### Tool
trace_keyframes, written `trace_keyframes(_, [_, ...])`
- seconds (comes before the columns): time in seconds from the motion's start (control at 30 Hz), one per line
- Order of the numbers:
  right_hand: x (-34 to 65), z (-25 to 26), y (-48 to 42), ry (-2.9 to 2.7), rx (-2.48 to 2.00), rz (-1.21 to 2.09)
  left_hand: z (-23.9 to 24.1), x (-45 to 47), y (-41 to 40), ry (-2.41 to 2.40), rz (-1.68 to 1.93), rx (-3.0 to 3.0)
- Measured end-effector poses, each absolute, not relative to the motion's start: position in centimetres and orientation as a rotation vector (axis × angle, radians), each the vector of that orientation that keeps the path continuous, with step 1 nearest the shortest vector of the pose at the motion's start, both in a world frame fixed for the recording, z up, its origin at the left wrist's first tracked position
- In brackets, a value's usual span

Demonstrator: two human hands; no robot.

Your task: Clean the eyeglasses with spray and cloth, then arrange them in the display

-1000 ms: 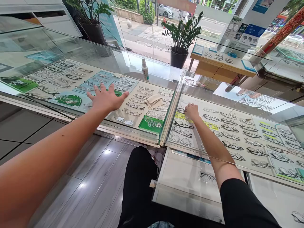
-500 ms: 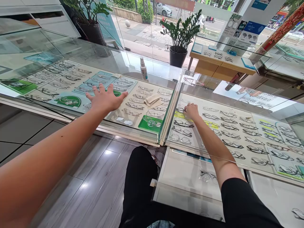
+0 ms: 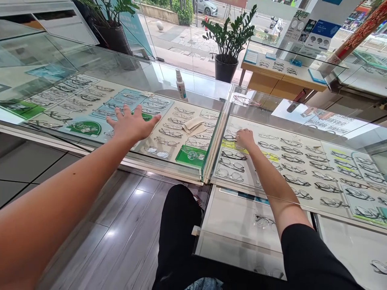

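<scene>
My left hand lies with spread fingers on the glass top of the left display case, holding nothing. Rows of eyeglasses show through the glass beneath it. My right hand reaches into the right display case with its fingers curled. Whatever those fingers hold is hidden. Just left of them is a thin-framed pair of eyeglasses, and a yellow card lies below. Nearer to me are dark-framed eyeglasses and clear eyeglasses.
On the left glass top stands a white spray bottle; a folded beige cloth lies nearer. An open drawer with a few eyeglasses juts out beside my leg. Beyond are a potted plant and a wooden display table.
My right hand has shifted very slightly right and down, its fingers still curled. The left hand stays spread on the glass. The view has tilted a little.
</scene>
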State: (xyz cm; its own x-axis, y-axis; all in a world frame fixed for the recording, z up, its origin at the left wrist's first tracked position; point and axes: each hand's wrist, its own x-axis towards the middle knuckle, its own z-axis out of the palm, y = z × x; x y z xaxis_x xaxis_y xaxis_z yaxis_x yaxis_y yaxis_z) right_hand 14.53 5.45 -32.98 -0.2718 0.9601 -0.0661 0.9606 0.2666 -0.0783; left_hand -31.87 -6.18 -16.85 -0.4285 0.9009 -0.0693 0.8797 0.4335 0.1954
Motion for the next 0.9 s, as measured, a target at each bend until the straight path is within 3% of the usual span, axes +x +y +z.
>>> trace_keyframes(0.9, [15.15,-33.16,5.33,2.561,1.876,-0.081,-16.68,-31.61,-6.34,2.526,0.19,1.581])
